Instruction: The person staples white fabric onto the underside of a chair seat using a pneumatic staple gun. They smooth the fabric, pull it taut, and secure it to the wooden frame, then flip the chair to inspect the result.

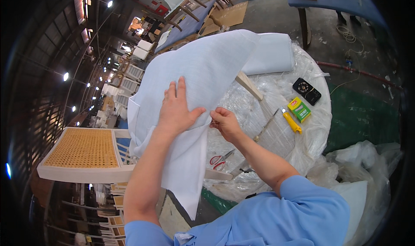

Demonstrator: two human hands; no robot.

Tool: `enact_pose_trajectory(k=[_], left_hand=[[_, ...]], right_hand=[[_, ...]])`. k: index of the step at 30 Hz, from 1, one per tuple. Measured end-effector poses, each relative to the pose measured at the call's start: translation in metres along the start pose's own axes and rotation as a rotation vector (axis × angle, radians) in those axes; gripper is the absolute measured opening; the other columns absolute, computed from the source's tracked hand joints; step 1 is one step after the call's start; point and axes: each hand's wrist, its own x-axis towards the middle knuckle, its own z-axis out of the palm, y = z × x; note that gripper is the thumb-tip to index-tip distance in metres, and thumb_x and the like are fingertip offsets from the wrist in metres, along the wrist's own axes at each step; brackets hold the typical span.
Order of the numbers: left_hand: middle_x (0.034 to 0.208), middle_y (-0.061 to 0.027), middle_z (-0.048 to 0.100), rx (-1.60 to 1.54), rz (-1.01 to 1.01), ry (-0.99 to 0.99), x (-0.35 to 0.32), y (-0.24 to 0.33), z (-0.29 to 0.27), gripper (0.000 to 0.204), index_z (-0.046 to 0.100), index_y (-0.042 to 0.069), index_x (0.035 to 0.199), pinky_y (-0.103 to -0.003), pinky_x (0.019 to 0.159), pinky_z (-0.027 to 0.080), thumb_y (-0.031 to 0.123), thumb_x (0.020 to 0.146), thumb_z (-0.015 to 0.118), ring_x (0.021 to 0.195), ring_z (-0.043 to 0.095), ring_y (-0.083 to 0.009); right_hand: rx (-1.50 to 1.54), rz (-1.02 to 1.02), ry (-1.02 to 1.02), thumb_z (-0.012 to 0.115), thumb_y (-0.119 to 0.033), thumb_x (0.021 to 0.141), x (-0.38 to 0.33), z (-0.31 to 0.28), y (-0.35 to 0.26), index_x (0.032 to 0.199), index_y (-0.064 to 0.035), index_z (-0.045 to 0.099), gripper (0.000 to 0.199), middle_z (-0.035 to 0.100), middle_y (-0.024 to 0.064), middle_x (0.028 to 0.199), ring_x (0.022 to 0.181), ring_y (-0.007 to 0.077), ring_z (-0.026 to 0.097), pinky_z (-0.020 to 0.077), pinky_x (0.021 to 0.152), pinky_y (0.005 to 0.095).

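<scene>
Crinkled plastic film point(274, 131) covers a round tabletop point(325, 95) beneath the fingers. Under the left hand point(175, 115), its fingers spread wide and flat, lies white woven fabric point(194, 60), draped over a pale wooden chair point(86, 149). Just beside, the right hand point(228, 124) pinches the fabric's edge between thumb and forefinger. Right of these fingers: a yellow-handled cutter point(292, 121), yellow-and-green box point(299, 109) and black rounded device point(307, 91); nearer the body, red-handled scissors point(219, 160).

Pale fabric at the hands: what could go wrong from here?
1. The pale fabric could shift or crease: the left hand lies flat on it while the right hand pinches its edge.
2. Its loose corner hangs down near the blue shirt and might snag.
3. The red-handled scissors lie beside the right forearm, which could knock them.
</scene>
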Motion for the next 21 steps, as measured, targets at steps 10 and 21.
enact_pose_trajectory(k=[10, 21], left_hand=[[0.160, -0.0309, 0.031, -0.020, -0.013, -0.034, 0.001, -0.005, -0.010, 0.115, 0.017, 0.003, 0.163, -0.049, 0.112, 0.044, 0.051, 0.080, 0.081, 0.142, 0.044, -0.0469], [0.160, -0.0309, 0.030, 0.002, -0.007, -0.035, 0.002, -0.002, -0.010, 0.115, 0.016, 0.003, 0.164, -0.049, 0.114, 0.043, 0.050, 0.081, 0.081, 0.145, 0.041, -0.0460]], right_hand=[[-0.020, 0.000, -0.022, 0.075, -0.023, 0.097, 0.006, 0.002, 0.000, 0.098, -0.0074, 0.069, 0.017, 0.071, 0.0022, 0.089, 0.078, 0.0123, 0.065, 0.0510, 0.071, 0.0284], [0.013, -0.063, -0.099, 0.074, -0.026, 0.098, 0.013, 0.002, 0.009, 0.103, -0.0065, 0.068, 0.021, 0.071, 0.0016, 0.089, 0.077, 0.0125, 0.064, 0.0515, 0.071, 0.0292]])
